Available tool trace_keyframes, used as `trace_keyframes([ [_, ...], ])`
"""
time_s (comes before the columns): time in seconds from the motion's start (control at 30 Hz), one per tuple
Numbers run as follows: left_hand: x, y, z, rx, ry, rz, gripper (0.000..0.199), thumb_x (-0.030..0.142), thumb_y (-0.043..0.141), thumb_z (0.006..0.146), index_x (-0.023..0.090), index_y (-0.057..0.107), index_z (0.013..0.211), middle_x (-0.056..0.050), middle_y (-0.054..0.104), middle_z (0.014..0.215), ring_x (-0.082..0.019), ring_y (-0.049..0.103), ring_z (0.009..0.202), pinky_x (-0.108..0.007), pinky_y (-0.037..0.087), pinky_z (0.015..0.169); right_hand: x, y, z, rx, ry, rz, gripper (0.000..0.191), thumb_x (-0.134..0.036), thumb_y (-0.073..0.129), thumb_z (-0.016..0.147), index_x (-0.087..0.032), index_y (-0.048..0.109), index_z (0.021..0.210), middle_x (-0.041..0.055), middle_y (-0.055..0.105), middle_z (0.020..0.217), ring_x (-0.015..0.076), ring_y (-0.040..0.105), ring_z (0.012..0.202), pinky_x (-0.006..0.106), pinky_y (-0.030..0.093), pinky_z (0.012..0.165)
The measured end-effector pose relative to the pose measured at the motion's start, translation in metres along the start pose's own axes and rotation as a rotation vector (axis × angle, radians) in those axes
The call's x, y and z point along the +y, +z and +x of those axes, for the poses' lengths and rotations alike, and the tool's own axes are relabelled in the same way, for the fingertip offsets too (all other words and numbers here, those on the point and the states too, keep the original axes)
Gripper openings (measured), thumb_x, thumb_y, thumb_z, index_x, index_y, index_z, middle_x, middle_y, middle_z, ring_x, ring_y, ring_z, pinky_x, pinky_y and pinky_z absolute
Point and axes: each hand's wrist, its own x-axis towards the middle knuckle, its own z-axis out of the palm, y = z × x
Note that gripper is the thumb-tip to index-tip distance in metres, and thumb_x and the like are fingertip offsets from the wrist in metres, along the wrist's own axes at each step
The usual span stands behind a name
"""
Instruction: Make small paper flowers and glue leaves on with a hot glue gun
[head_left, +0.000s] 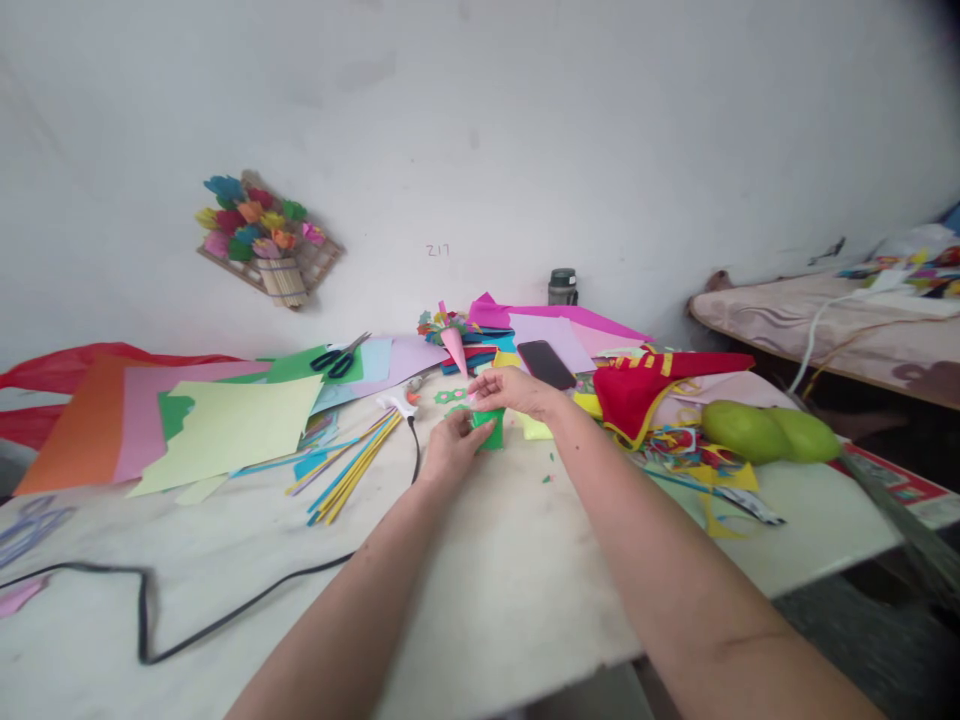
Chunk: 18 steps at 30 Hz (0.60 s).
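Observation:
Pinched in my left hand (452,447) is a small piece of green paper (490,432), upright just above the table. My right hand (514,390) is closed just over it, the fingertips drawn together. A tiny bit of pink shows by those fingertips, too small to name. Green flower-shaped paper cutouts (450,397) lie just beyond my hands. Behind them is a pink paper cone (453,350) with colourful paper flowers at its top. A white glue gun (399,402) with a black cord rests left of my left hand.
Yellow and blue paper strips (356,470) lie left, near coloured sheets (232,425) and black scissors (341,357). A phone (546,364) is behind my right hand. Red cloth (649,388), paper scraps and green mangoes (765,432) are at the right. A dark bottle (562,287) stands by the wall.

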Motion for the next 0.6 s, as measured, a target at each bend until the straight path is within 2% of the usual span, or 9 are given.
trace_keyframes([
  [0.1,0.006,-0.002,-0.002,-0.117,-0.056,-0.115,0.034,0.044,0.064,0.06,0.013,0.059,0.074,-0.002,0.059,0.063,-0.014,0.056,0.056,-0.026,0.046,0.053,0.001,0.003,0.002,0.086,-0.024,0.019,0.021,-0.023,0.066,0.061,-0.013,0.061,0.078,0.0008,0.061,0.076,0.009,0.054,0.071,0.02,0.042,0.067],
  [0.2,0.012,-0.006,-0.005,-0.127,-0.065,-0.272,0.032,0.041,0.065,0.062,0.012,0.059,0.076,-0.003,0.06,0.066,-0.014,0.057,0.058,-0.029,0.049,0.056,0.005,0.0,0.004,0.169,-0.008,-0.01,0.023,-0.035,0.059,0.069,-0.014,0.061,0.077,0.0018,0.061,0.074,0.0084,0.053,0.064,0.019,0.04,0.058],
  [0.3,0.013,-0.01,-0.005,-0.132,-0.057,-0.388,0.029,0.038,0.065,0.063,0.012,0.06,0.075,-0.004,0.06,0.068,-0.016,0.058,0.062,-0.031,0.05,0.057,0.008,-0.003,0.005,0.181,0.033,-0.032,0.029,-0.041,0.054,0.072,-0.013,0.061,0.075,0.0024,0.059,0.067,0.0086,0.052,0.058,0.019,0.038,0.053],
  [0.47,0.015,-0.014,-0.006,-0.11,-0.093,-0.427,0.029,0.035,0.067,0.061,0.012,0.061,0.077,-0.004,0.061,0.067,-0.017,0.059,0.062,-0.033,0.051,0.059,0.006,0.001,0.004,0.158,0.029,-0.123,0.025,-0.037,0.059,0.067,-0.012,0.06,0.066,-0.0002,0.055,0.059,0.0077,0.049,0.054,0.02,0.037,0.052],
  [0.6,0.017,-0.014,-0.005,-0.054,-0.071,-0.371,0.03,0.038,0.067,0.06,0.012,0.06,0.072,-0.001,0.057,0.056,-0.014,0.056,0.051,-0.026,0.047,0.048,0.002,0.005,0.003,0.194,0.015,-0.144,0.022,-0.034,0.063,0.062,-0.012,0.06,0.064,-0.002,0.053,0.056,0.0066,0.046,0.052,0.021,0.036,0.052],
])
